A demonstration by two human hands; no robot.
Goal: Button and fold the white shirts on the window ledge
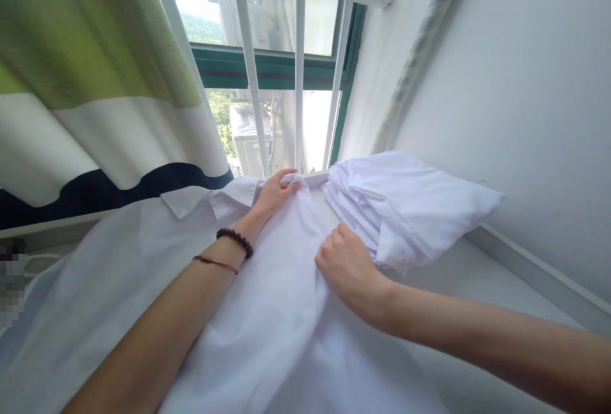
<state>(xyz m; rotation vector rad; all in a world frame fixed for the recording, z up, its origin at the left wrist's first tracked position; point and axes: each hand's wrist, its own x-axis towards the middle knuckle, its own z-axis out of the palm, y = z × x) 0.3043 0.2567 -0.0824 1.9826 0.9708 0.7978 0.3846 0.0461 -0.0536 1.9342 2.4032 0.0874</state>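
Note:
A white collared coat (267,312) lies spread over the surface before me, its collar and lapel points toward the window. My left hand (277,193) is closed on the coat's far edge, pinching the cloth between thumb and fingers. Nearer to me and to the right, my right hand (347,268) is curled into a fist on the coat's right edge; cloth hangs down from it, and the fingertips are hidden. Just beyond the right hand sits a folded white cloth bundle (410,204), its kind unclear.
A white railing (300,77) stands in front of the green-framed window (277,70) at the back. At the left hangs a green, white and navy curtain (105,39). A white wall (534,102) bounds the right side. The pale surface (487,280) shows beside the bundle.

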